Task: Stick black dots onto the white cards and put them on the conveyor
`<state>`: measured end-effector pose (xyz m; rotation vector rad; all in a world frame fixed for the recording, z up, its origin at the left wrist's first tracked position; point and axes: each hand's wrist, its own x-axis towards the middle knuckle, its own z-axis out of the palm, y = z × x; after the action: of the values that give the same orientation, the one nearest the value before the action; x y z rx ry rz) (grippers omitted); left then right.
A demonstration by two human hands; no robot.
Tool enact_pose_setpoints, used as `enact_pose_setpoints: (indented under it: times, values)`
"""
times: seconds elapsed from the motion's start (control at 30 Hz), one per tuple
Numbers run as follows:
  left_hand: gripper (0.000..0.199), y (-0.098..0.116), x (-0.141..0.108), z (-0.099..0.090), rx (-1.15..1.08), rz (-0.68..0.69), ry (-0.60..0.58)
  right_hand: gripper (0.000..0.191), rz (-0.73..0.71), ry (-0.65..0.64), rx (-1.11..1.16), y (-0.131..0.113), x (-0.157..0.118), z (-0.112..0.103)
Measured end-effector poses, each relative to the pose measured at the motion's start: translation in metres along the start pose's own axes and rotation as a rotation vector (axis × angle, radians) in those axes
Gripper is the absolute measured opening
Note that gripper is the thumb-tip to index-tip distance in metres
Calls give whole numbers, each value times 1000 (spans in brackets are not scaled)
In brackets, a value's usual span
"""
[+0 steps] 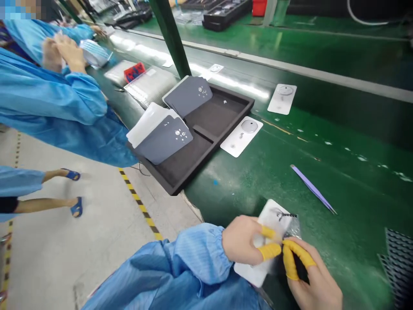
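Note:
A white phone-shaped panel [270, 212] lies at the table's front edge, partly under my left hand. My left hand [250, 241], with yellow finger cots on thumb and index finger, is pinched over the panel. Just right of it, my right hand [311, 269] has its cotted thumb and finger brought together at their tips, nearly touching my left fingertips. What either pinch holds is too small and blurred to name. Clear film [295, 226] and a short dark beaded strip [289, 215] show at the panel's upper right.
Purple tweezers [312, 188] lie behind my right hand. A black tray [226, 110] holds grey and white panels at the back left. Two white cards [241, 137] [282, 99] lie on the green table [338, 150]. Black mesh [398, 258] is at right; a co-worker's blue sleeves [64, 94] are at left.

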<state>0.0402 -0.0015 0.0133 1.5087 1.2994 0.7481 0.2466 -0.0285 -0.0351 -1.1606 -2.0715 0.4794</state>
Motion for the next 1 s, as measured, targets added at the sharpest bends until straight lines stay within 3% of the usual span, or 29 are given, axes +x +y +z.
enact_pose_setpoints:
  times: [0.17, 0.27, 0.37, 0.47, 0.53, 0.73, 1.0]
  values:
    - [33, -4, -17, -57, -47, -92, 384, 35, 87, -34, 8, -3, -7, -14]
    - [65, 5, -25, -66, -258, -171, 508, 28, 229, 3, 133, -16, 0, -31]
    - [85, 25, -29, -46, -438, -202, 378, 24, 338, 132, 184, -41, 18, -44]
    - [68, 42, -29, -17, -484, -163, 160, 32, 237, 249, 17, -67, 40, -48]
    - [58, 48, -28, -4, -496, -108, 81, 37, 125, 205, -27, -75, 51, -48]
    - [64, 49, -28, 4, -466, -2, 68, 32, -180, 34, -209, -76, 52, -50]
    - [66, 45, -29, 4, -294, 40, 29, 29, -154, -4, -238, -76, 45, -46]
